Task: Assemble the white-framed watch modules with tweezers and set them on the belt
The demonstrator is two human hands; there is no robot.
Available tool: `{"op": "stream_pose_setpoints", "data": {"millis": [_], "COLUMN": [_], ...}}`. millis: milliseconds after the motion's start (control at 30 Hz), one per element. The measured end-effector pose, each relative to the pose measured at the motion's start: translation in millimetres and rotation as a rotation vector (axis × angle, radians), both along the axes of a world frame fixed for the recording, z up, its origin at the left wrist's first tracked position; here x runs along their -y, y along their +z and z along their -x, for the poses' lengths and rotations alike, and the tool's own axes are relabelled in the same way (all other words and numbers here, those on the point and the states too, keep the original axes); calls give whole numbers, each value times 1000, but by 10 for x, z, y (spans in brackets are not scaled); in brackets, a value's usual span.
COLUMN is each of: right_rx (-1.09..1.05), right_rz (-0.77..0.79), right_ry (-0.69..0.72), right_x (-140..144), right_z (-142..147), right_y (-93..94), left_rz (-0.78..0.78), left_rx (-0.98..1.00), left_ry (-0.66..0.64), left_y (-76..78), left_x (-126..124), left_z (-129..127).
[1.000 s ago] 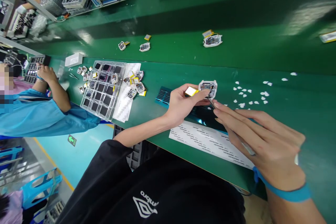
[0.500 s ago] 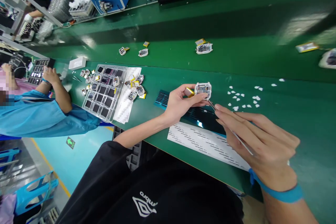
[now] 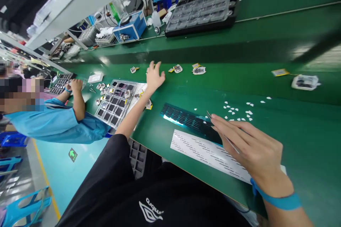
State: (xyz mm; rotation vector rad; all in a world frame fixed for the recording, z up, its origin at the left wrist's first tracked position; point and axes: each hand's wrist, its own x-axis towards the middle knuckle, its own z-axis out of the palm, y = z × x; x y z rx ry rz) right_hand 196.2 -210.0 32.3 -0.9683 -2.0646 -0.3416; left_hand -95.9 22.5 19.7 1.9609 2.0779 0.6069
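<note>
Pinched in the closed fingers of the right hand (image 3: 253,149): thin metal tweezers (image 3: 209,115), only the tips showing past the fingertips, just above the near end of a dark glossy strip of small pads (image 3: 183,117). Probably light, stiff along the length and springy across it; slippery if gripped on bare steel, so best taken mid-shaft between thumb and two fingers, as here. Sharp at the points, hence easy to scratch or puncture with.

Just under the wrist, a white printed liner sheet (image 3: 205,150), flat on the green bench (image 3: 306,131) and touching the strip. Beyond the tips, a scatter of small white peel-offs (image 3: 237,108). Around the wrist, a blue band (image 3: 277,200).

Further out, the left hand (image 3: 154,76), empty, with fingers spread, stretched to the far edge of the bench; cannot tell whether touching the surface. Near it on the belt, a small white module (image 3: 177,68) and a second (image 3: 199,70); likely light and fragile, with exposed parts, so safest gripped by the casing edges. Beside the forearm, a clear compartment tray (image 3: 125,82) with loose modules around it.

At far left, a co-worker's hand (image 3: 76,85) on the same bench, well apart
</note>
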Motion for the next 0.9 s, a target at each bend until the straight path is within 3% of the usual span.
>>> {"op": "stream_pose_setpoints", "data": {"millis": [33, 100, 300, 500, 600, 700, 900], "right_rx": [-18, -47, -10, -9, -28, -30, 2], "right_rz": [7, 6, -30, -40, -50, -39, -5], "right_ry": [-1, -2, -20, -42, -41, -36, -10], "right_x": [1, 3, 9, 15, 16, 18, 7], "right_z": [-3, -6, -15, -25, -17, -13, -20], "right_y": [-4, -15, -42, -23, -26, -43, -58], "left_rz": [20, 61, 104, 167, 147, 88, 27], "left_rx": [-238, -317, -378, -397, -388, -336, -220], "left_ry": [40, 49, -88, -353, -413, -441, -461], "left_y": [30, 72, 185, 369, 425, 388, 45], "left_x": [-34, -83, -63, 377, 521, 448, -10], "left_z": [119, 322, 534, 507, 370, 79, -615]}}
